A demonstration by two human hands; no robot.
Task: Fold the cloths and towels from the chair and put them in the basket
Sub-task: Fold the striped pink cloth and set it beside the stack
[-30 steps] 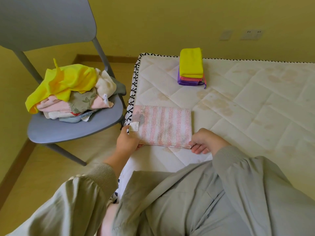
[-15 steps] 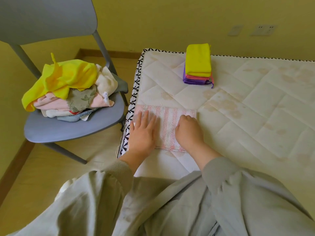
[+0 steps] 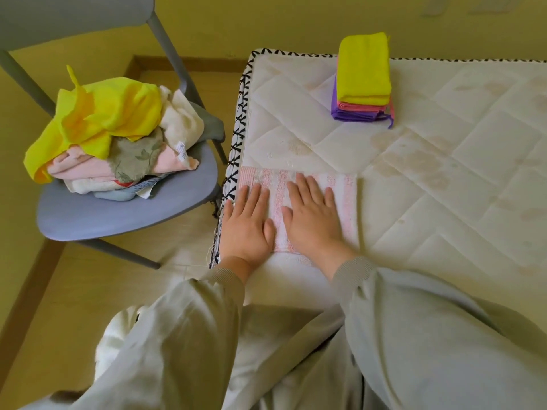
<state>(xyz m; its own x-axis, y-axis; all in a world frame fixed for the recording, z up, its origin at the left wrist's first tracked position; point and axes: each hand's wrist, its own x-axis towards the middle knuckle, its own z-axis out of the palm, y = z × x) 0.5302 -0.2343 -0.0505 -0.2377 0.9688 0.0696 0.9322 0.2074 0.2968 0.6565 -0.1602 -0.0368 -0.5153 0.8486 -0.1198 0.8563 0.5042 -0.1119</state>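
I see the pink striped towel (image 3: 346, 196) folded at the near left corner of the mattress (image 3: 444, 202). 1 second ago my hands pinched its near corners; now the left hand (image 3: 247, 224) and right hand (image 3: 313, 216) lie spread flat, pressing the fold. A pile of cloths (image 3: 118, 134) waits on the chair (image 3: 118, 214).

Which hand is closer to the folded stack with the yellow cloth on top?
The right hand. It lies flat on the striped towel, nearer the person and left of the stack; the left hand rests farther left on that towel.
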